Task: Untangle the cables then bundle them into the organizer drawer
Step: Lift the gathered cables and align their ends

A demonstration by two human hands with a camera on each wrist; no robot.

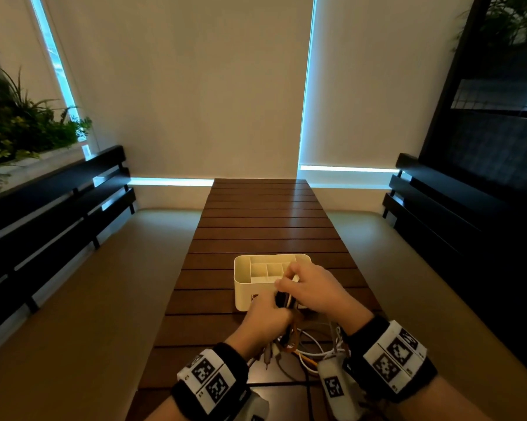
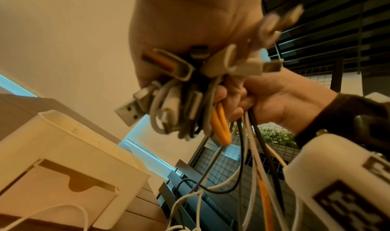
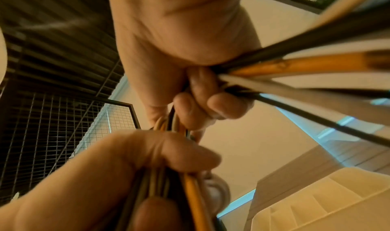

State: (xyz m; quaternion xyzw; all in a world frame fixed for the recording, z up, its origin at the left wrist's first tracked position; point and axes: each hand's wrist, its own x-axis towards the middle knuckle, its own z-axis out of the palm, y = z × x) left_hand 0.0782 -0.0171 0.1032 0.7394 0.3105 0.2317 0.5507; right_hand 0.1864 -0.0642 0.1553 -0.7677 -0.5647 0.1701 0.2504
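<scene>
A bunch of white, grey, black and orange cables [image 1: 285, 299] is held up in front of the white organizer [image 1: 244, 287] on the slatted wooden table [image 1: 265, 226]. My left hand [image 1: 270, 314] grips the bunch low down, where USB plugs [image 2: 168, 87] stick out of its fist [image 2: 190, 34]. My right hand [image 1: 304, 284] grips the same bunch just above, fingers [image 3: 200, 99] curled round the strands [image 3: 295, 66]. The loose cable ends [image 1: 312, 344] trail onto the table near me. The organizer's drawer front [image 2: 48, 194] looks closed; its top compartments [image 1: 266, 270] look empty.
Cushioned benches [image 1: 98, 299] with dark slatted backs run along both sides of the table. A planter [image 1: 19, 126] stands at the far left. A white cable [image 2: 69, 209] lies in front of the organizer.
</scene>
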